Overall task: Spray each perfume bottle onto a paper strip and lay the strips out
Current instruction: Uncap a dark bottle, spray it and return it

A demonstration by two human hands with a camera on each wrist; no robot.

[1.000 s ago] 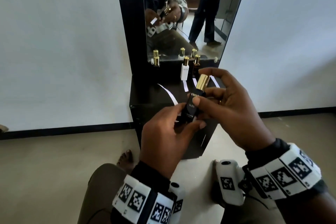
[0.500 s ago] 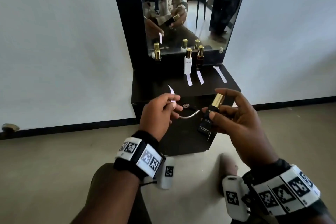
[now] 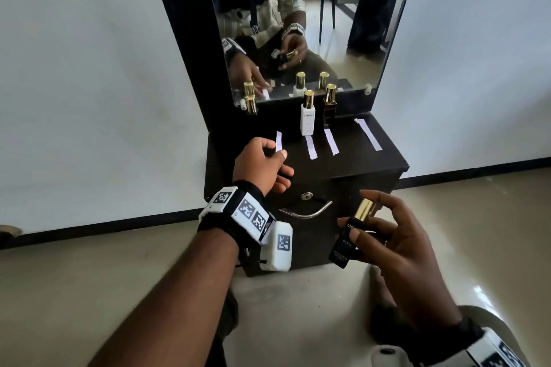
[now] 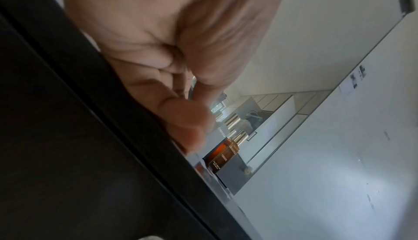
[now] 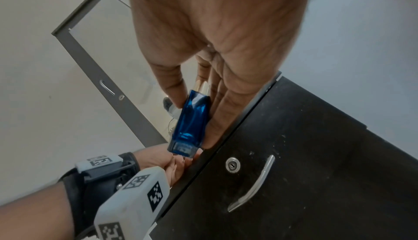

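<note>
R hand (image 3: 396, 247) holds the blue bottle (image 3: 347, 240) off the cabinet, in front of the drawer face: thumb across the label side, fingers behind the body, index curled up by the gold cap (image 3: 365, 209). Bottle tilts, cap up and away from the palm. In the wrist view the base sticks out below the fingertips, so the grip sits mid-body to upper body.

L hand (image 3: 262, 162) pinches a paper strip (image 3: 279, 141) by its near end, thumb against index; the rest of the strip stands up past the fingertips, over the cabinet top (image 3: 384, 158). L wrist view is blurred, can't confirm the pinch from there.

Handling, my read:
- Bottle: glass, rigid, smooth flat sides, prob slippery and dense for its size. Breakable over a hard floor. Take it across the flat faces, mid-body, w/ index free for the cap/nozzle. Not by the cap, it may pull off.
- Strip: near weightless, floppy, bends under its own length. Hold one end only, keep the sprayed end untouched.

Beyond the L fingertips: white bottle (image 3: 307, 116) and amber bottle (image 3: 329, 106) upright at the back, strips (image 3: 331, 142) flat in front of them, one more strip off to the R.
</note>
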